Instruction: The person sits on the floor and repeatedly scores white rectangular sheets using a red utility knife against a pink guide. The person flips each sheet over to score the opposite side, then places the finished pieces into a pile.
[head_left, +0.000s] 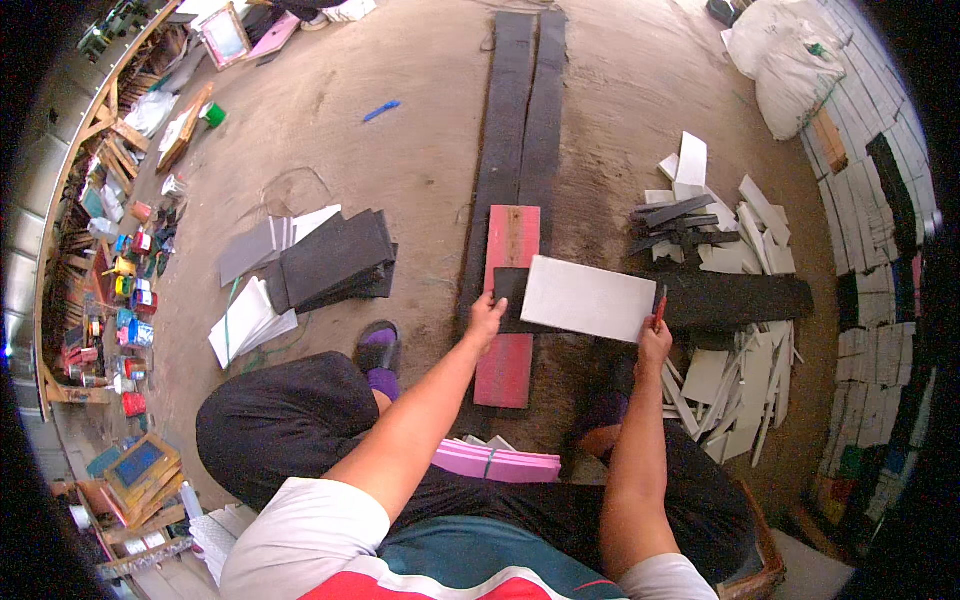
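Note:
A long black sheet strip (pixel 735 299) lies crosswise over a pink board (pixel 503 370). On top of the strip rests a white rectangular sheet (pixel 588 298). My left hand (pixel 487 322) grips the strip's left end, thumb on top, just left of the white sheet. At the white sheet's lower right corner, my right hand (pixel 655 345) is closed around a slim red tool (pixel 660 306), point upward; whether it is a pen or a knife I cannot tell. Beneath the pink board run two long dark planks (pixel 508 110).
Black and grey sheets (pixel 335 260) and white sheets (pixel 250 325) lie at left. White offcuts (pixel 750 390) are heaped at right. Pink sheets (pixel 497 462) are tied between my legs. Paint pots (pixel 135 300) line the far left; a blue tool (pixel 381 110) lies ahead; white stacks (pixel 870 400) border the right.

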